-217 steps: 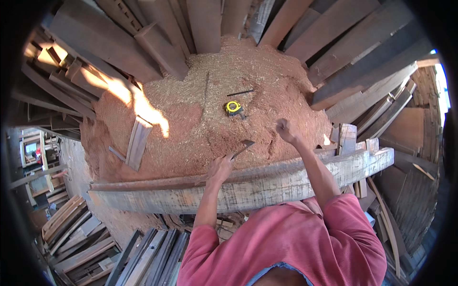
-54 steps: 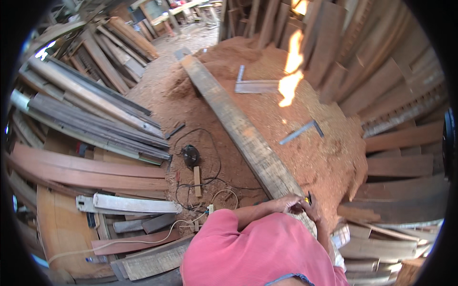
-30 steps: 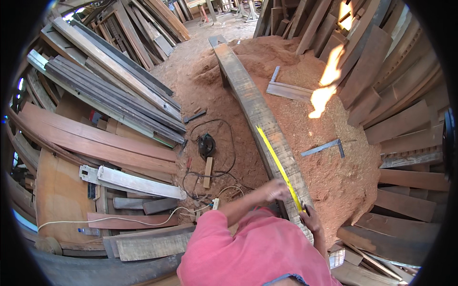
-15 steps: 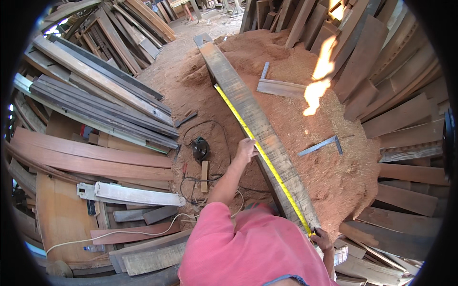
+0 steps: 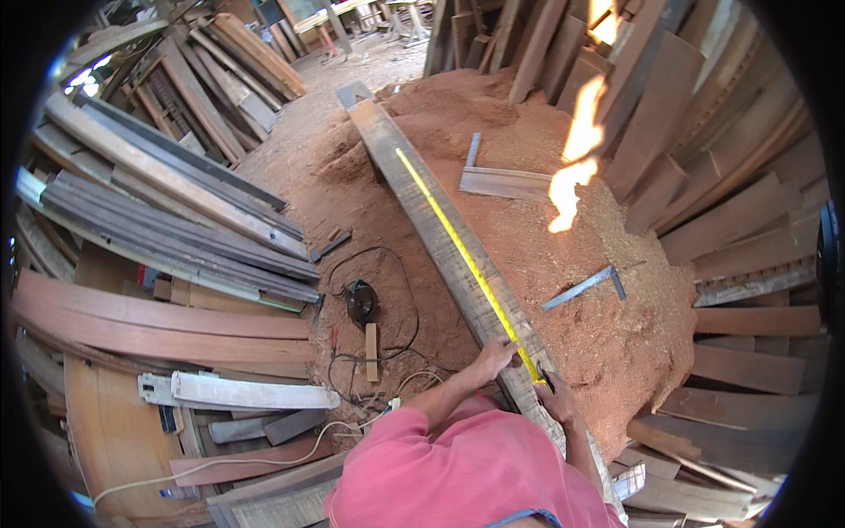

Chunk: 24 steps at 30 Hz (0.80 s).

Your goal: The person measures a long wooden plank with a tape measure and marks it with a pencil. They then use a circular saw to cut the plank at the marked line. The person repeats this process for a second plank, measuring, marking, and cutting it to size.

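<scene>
A long grey-brown wooden beam [image 5: 419, 204] runs diagonally from far left to near right. The yellow blade of a tape measure [image 5: 458, 248] lies extended along its top face. My left hand [image 5: 498, 355] is at the beam's left edge, its fingers curled closed at the blade. At the near end of the blade, my right hand [image 5: 562, 403] grips the tape measure's case, which is mostly hidden by the fingers.
A black corded power tool [image 5: 361, 302] and a small wood block [image 5: 372, 352] lie left of the beam. On the reddish sawdust heap [image 5: 607, 343] to the right rest a metal square [image 5: 581, 289] and another square [image 5: 502, 182]. Stacked boards [image 5: 167, 330] flank both sides.
My left hand has slid toward me along the blade, close to the right hand. The right hand and blade have shifted up and left; the blade now lies farther inside the beam's edge.
</scene>
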Tool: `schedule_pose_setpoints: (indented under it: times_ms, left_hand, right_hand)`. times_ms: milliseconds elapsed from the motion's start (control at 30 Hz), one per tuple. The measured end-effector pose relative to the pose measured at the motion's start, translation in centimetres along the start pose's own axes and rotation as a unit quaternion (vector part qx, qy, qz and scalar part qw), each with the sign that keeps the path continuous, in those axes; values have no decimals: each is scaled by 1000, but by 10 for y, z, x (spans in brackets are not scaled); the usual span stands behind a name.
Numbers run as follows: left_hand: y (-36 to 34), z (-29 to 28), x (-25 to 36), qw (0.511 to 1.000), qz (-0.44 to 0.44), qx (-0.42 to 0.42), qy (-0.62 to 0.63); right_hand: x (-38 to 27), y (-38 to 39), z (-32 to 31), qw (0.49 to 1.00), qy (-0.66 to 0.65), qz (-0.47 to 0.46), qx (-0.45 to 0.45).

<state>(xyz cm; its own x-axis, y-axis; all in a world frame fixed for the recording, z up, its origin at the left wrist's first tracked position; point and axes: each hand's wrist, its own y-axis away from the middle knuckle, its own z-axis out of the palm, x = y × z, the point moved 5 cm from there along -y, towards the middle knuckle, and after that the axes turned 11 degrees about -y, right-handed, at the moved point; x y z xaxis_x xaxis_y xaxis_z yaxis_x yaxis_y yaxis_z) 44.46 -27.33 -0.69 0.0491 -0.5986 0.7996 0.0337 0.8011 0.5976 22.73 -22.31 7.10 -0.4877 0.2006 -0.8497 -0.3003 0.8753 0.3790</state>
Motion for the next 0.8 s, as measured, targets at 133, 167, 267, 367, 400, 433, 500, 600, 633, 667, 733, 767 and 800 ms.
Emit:
schedule_pose_setpoints:
  times_ms: [133, 167, 267, 367, 400, 433, 500, 600, 633, 667, 733, 767, 800]
  left_hand:
    - [-66, -90, 27, 991, 11, 116, 62]
    - [-80, -110, 46, 987, 3, 148, 57]
    - [-114, -174, 88, 975, 43, 194, 103]
    - [-129, -193, 111, 964, 56, 227, 127]
    - [-133, -197, 109, 962, 55, 234, 133]
    - [-133, -201, 103, 964, 51, 235, 113]
    - [-133, -222, 80, 966, 53, 244, 70]
    - [-123, -173, 64, 974, 27, 215, 64]
    - [-118, -163, 57, 974, 21, 214, 68]
    - [-116, -156, 54, 976, 23, 205, 70]
    - [-111, -149, 48, 979, 24, 189, 77]
    - [-109, -147, 44, 980, 25, 181, 72]
    - [-108, -145, 40, 982, 26, 173, 68]
  right_hand:
    - [28, 48, -14, 990, -101, 71, -62]
    - [49, 69, -21, 986, -129, 89, -58]
    - [102, 122, -25, 963, -211, 152, -65]
    - [93, 144, -28, 967, -184, 161, -66]
    - [69, 137, -25, 968, -179, 158, -77]
    - [56, 130, -23, 968, -175, 155, -88]
    - [51, 100, -8, 981, -138, 97, -91]
    - [12, 36, 12, 989, -98, 92, -61]
    - [2, 16, 18, 993, -74, 71, -51]
    - [-4, -3, 24, 997, -52, 50, -41]
    - [-5, -46, 42, 998, -60, 25, -23]
    - [-12, -62, 48, 997, -70, 31, -31]
    - [-31, -78, 55, 995, -80, 38, -39]
